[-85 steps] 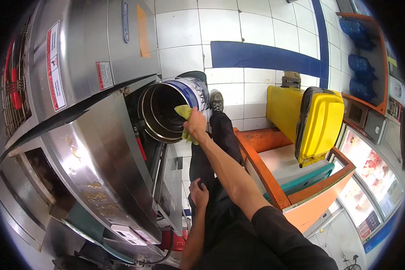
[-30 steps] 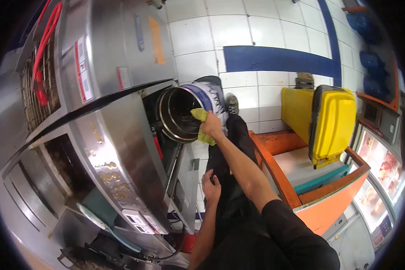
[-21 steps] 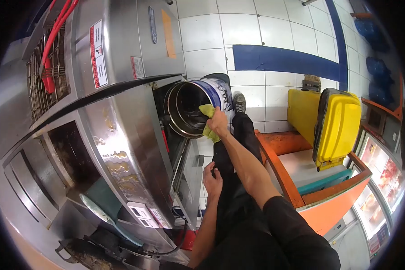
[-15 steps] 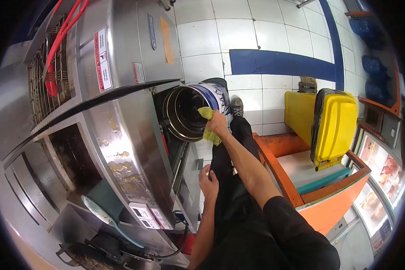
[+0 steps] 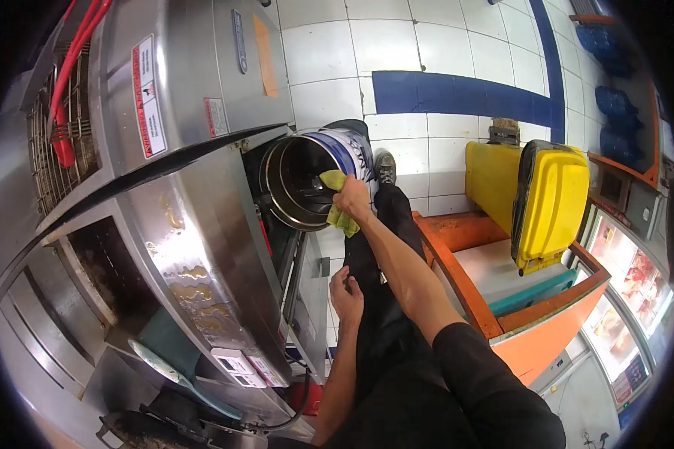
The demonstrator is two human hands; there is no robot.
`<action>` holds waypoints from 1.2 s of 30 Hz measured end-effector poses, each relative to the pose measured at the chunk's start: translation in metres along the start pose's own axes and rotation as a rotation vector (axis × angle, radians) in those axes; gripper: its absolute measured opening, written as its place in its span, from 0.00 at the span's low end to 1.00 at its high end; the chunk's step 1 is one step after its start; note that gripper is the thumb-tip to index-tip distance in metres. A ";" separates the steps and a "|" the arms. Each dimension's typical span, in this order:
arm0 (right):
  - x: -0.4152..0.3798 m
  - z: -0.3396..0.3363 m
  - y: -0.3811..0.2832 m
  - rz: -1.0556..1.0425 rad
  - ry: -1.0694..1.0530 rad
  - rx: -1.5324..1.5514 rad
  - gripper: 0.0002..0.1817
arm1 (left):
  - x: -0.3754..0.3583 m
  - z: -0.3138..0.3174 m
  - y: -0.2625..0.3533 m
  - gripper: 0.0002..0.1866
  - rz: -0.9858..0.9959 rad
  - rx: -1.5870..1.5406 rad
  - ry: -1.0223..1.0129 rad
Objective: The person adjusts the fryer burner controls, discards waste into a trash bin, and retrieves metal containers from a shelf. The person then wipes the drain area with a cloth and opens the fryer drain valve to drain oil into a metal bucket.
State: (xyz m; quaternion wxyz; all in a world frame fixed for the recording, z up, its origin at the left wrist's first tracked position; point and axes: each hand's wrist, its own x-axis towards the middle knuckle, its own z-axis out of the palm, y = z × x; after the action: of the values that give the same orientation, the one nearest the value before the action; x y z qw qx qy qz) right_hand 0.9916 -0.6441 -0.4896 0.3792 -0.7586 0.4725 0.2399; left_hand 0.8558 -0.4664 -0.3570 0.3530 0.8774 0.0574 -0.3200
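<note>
My right hand is closed round a yellow-green cloth, whose ends stick out above and below the fingers. It is at the rim of a large round metal pot. Behind the hand is a blue and white bucket, partly hidden by it. The pot's inside is dark, and its left side reaches into the open cabinet. My left hand hangs below, beside the open cabinet door, with its fingers curled loosely apart and nothing in them.
On the left stands a steel fryer counter with greasy puddles, a wire basket and a green-handled skimmer. A yellow bin and an orange-framed unit are on the right. White tiles cover the floor.
The whole view has shifted slightly, so most things appear a little further left. My right hand still grips the cloth at the pot's rim. My left hand remains low beside the door.
</note>
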 end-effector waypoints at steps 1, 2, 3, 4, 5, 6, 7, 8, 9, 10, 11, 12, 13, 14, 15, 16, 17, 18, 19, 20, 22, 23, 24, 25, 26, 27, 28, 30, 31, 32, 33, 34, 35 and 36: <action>-0.001 -0.003 -0.001 0.003 -0.011 0.001 0.22 | 0.001 -0.002 0.005 0.15 -0.022 -0.011 -0.003; -0.003 -0.006 -0.001 0.008 -0.025 0.003 0.22 | 0.001 -0.004 0.008 0.15 -0.019 -0.011 0.002; -0.006 -0.007 -0.001 0.006 -0.026 0.007 0.22 | 0.001 -0.007 0.010 0.15 -0.013 0.005 0.012; -0.005 -0.009 -0.002 0.022 -0.047 0.005 0.23 | 0.004 -0.008 0.013 0.15 -0.004 0.017 0.026; -0.004 -0.011 -0.002 0.039 -0.070 -0.001 0.23 | 0.008 -0.007 0.013 0.15 -0.005 0.014 0.031; 0.000 -0.010 -0.002 0.039 -0.077 -0.006 0.23 | 0.009 -0.006 0.012 0.15 0.014 0.006 0.051; 0.003 -0.009 -0.002 0.032 -0.065 -0.006 0.24 | 0.008 -0.007 0.009 0.15 0.031 0.004 0.066; -0.001 -0.003 0.001 0.028 -0.058 -0.004 0.24 | 0.003 -0.009 0.007 0.15 0.017 0.014 0.059; -0.003 -0.002 0.002 0.019 -0.064 -0.003 0.24 | 0.007 -0.008 0.007 0.14 0.045 0.019 0.065; -0.002 -0.006 0.002 0.014 -0.063 -0.018 0.25 | 0.015 -0.007 0.010 0.14 0.079 0.023 0.083; 0.000 -0.005 0.002 0.008 -0.067 -0.028 0.25 | 0.022 -0.008 0.012 0.14 0.081 0.030 0.109; 0.005 0.000 0.007 -0.013 -0.073 -0.030 0.25 | 0.026 -0.010 0.013 0.13 0.088 0.011 0.149; 0.007 0.003 0.016 -0.103 -0.062 -0.004 0.24 | 0.031 -0.012 0.013 0.13 0.093 -0.008 0.181; 0.010 0.007 0.024 -0.109 -0.053 0.025 0.24 | 0.039 -0.012 0.010 0.12 0.114 -0.005 0.228; 0.009 0.006 0.026 -0.107 -0.039 0.051 0.24 | 0.046 -0.017 0.016 0.12 0.112 0.004 0.231; 0.008 0.003 0.029 -0.107 -0.039 0.052 0.24 | 0.055 -0.019 0.023 0.12 0.079 -0.015 0.289; -0.003 -0.013 0.028 -0.106 -0.037 0.067 0.24 | 0.064 -0.019 0.030 0.12 0.042 -0.037 0.344; -0.016 -0.028 0.029 -0.105 -0.037 0.078 0.24 | 0.075 -0.017 0.024 0.12 0.036 -0.042 0.340; -0.027 -0.040 0.035 -0.105 -0.038 0.070 0.24 | 0.090 -0.016 0.012 0.14 0.082 0.042 0.389; -0.039 -0.050 0.043 -0.115 -0.021 0.126 0.25 | 0.103 -0.016 0.006 0.15 0.129 0.128 0.440; -0.069 -0.078 0.059 -0.136 0.008 0.221 0.25 | 0.120 -0.018 0.009 0.18 0.089 0.165 0.476; -0.088 -0.091 0.069 -0.146 0.017 0.259 0.26 | 0.125 -0.018 0.011 0.20 0.049 0.209 0.511; -0.099 -0.097 0.089 -0.137 0.043 0.244 0.27 | 0.128 -0.018 0.011 0.20 0.049 0.208 0.519; -0.112 -0.099 0.111 -0.124 0.065 0.232 0.29 | 0.127 -0.018 0.010 0.21 0.059 0.213 0.463; -0.134 -0.111 0.118 -0.092 0.061 0.302 0.28 | 0.126 -0.019 0.009 0.22 0.072 0.217 0.406; -0.157 -0.130 0.121 -0.065 0.059 0.372 0.26 | 0.125 -0.021 0.009 0.24 0.087 0.217 0.353; -0.177 -0.139 0.130 -0.057 0.088 0.416 0.24 | 0.121 -0.024 0.015 0.26 0.011 0.210 0.347; -0.221 -0.160 0.142 -0.047 0.138 0.465 0.21 | 0.127 -0.018 -0.004 0.27 0.009 0.275 0.469; -0.245 -0.175 0.143 -0.041 0.163 0.476 0.19 | 0.132 -0.014 -0.015 0.28 0.011 0.348 0.575; -0.267 -0.193 0.143 -0.021 0.169 0.469 0.18 | 0.138 -0.011 -0.023 0.28 0.011 0.347 0.585; -0.289 -0.210 0.144 -0.001 0.174 0.464 0.17 | 0.145 -0.009 -0.030 0.29 -0.037 0.361 0.648; -0.310 -0.225 0.153 0.009 0.223 0.456 0.16 | 0.151 -0.008 -0.033 0.30 -0.089 0.375 0.713; -0.329 -0.239 0.167 0.019 0.267 0.445 0.14 | 0.154 -0.011 -0.034 0.30 -0.096 0.375 0.726; -0.346 -0.254 0.186 -0.004 0.334 0.409 0.14 | 0.159 -0.013 -0.033 0.30 -0.144 0.445 0.718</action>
State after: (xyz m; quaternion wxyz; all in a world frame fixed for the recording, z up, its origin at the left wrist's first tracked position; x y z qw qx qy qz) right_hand 0.6742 -0.7118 -0.1531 0.4418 -0.6961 0.5659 0.0102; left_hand 0.9775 -0.4532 -0.4643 0.0894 0.9816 0.1671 -0.0227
